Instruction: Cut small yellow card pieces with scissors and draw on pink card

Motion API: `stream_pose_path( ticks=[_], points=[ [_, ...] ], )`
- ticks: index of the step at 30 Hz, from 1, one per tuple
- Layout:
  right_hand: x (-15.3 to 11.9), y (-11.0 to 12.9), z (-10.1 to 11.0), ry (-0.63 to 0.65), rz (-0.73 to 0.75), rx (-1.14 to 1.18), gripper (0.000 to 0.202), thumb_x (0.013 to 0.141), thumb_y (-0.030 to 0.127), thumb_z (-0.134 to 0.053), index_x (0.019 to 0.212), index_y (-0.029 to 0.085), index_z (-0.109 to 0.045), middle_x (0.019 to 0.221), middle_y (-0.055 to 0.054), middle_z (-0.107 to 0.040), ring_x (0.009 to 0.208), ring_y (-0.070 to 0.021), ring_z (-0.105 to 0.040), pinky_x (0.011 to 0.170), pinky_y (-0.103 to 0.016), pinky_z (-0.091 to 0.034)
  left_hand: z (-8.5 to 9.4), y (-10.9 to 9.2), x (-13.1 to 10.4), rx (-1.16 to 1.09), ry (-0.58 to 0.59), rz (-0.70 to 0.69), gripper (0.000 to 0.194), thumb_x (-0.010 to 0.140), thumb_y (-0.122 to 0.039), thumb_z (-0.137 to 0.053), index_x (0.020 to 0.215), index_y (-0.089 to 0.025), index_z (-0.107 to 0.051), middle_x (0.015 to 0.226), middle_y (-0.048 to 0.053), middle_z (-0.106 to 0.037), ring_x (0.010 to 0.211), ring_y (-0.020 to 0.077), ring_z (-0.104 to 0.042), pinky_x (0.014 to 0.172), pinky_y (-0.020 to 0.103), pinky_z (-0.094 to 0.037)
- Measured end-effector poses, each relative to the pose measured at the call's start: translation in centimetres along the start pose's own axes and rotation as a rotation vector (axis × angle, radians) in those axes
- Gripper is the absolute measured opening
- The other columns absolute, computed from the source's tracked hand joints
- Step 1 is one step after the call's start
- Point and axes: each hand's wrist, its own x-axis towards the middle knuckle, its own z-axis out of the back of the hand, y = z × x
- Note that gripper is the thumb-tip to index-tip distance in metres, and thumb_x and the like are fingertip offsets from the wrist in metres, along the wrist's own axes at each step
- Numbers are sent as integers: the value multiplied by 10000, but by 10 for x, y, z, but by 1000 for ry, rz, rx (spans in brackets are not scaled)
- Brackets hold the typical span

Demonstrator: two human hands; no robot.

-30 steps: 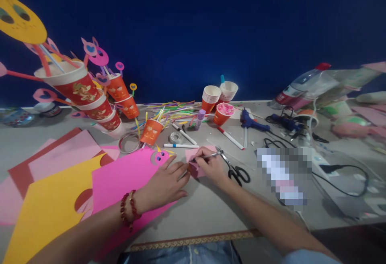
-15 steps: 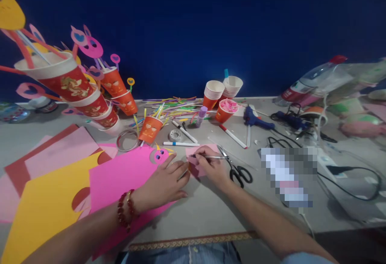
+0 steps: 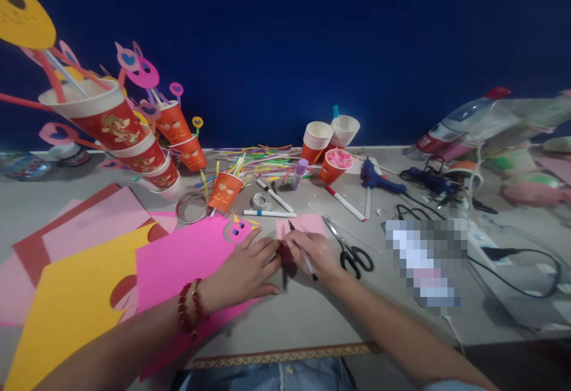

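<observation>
A small pink paper (image 3: 314, 223) lies flat on the table in front of me. My right hand (image 3: 314, 252) rests over it, closed round a black-and-white marker (image 3: 307, 261) whose dark tip points up and left over the paper. My left hand (image 3: 250, 266) lies with its fingers spread, fingertips at the paper's left edge and beside a pink cut-out face (image 3: 239, 231). Under my left wrist is a bright pink sheet (image 3: 178, 258). Black-handled scissors (image 3: 351, 255) lie just right of the small paper.
At the left stand stacked red cups (image 3: 111, 120) with paper figures, above a yellow sheet (image 3: 75, 284). Farther back are markers, a tape roll (image 3: 261, 201), a glue stick (image 3: 298, 174) and more cups (image 3: 317, 135). A blue glue gun (image 3: 379, 180) and cables lie at the right.
The marker in my right hand has swung from lying sideways to slanting down and right. The left hand has barely moved, and the view has shifted slightly.
</observation>
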Motion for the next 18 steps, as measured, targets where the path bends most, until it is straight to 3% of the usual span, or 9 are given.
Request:
stream_pose_path(
  ticks=[5, 8, 12, 18],
  points=[
    [3, 2, 5, 19, -26, 5, 215, 933, 204, -416, 815, 214, -595, 638, -5, -639, 549, -144, -572, 569, -228, -387, 0, -5, -1, -42, -45, 38, 624, 890, -635, -524, 1279, -149, -547, 1378, 157, -549, 1275, 311, -476, 1161, 546, -230],
    [5, 5, 8, 35, -48, 83, 206, 950, 219, -420, 834, 217, -591, 732, -28, -711, 623, -158, -650, 604, -229, -433, 2, -15, -2, -100, -74, 64, 603, 887, -603, -557, 1260, -129, -559, 1318, 151, -592, 1212, 303, -511, 1113, 489, -316],
    [6, 6, 8, 30, -50, 184, 198, 954, 221, -425, 824, 222, -575, 780, -31, -745, 660, -157, -691, 611, -224, -462, 4, -30, -3, -124, -15, 94, 614, 880, -570, -593, 1275, -104, -542, 1236, 141, -636, 1088, 293, -557, 983, 418, -420],
    [7, 7, 10, 27, -57, 175, 206, 950, 240, -433, 808, 222, -581, 765, -27, -744, 663, -162, -686, 616, -235, -469, -3, -35, -3, -126, 14, 132, 697, 872, -619, -568, 1338, -106, -489, 1300, 161, -600, 1111, 312, -552, 986, 423, -410]
  ],
)
